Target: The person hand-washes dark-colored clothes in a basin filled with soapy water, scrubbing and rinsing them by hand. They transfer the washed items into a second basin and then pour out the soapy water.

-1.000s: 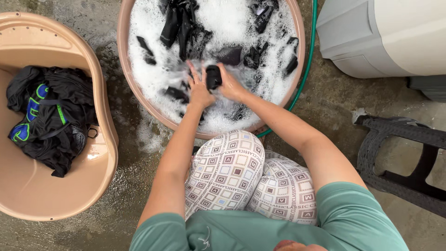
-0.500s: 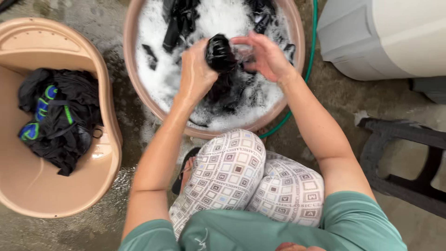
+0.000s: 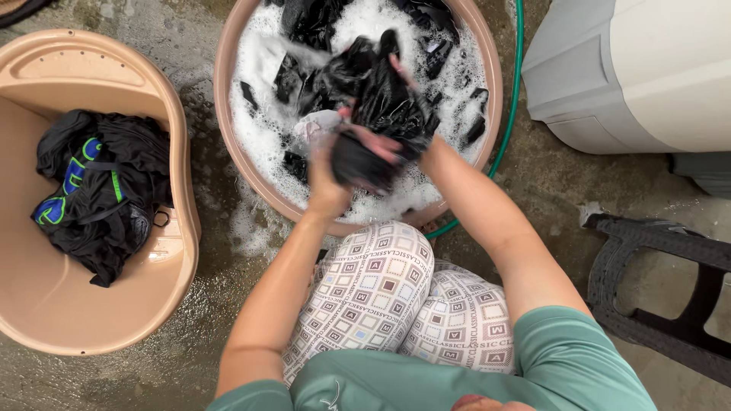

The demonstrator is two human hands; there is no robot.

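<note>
Garment [image 3: 381, 99] bunched, long axis away from body.

No packages, labels, signs or screens are to be seen anywhere around the washing; only printed lettering is borne by the patterned trousers [image 3: 388, 297].
</note>
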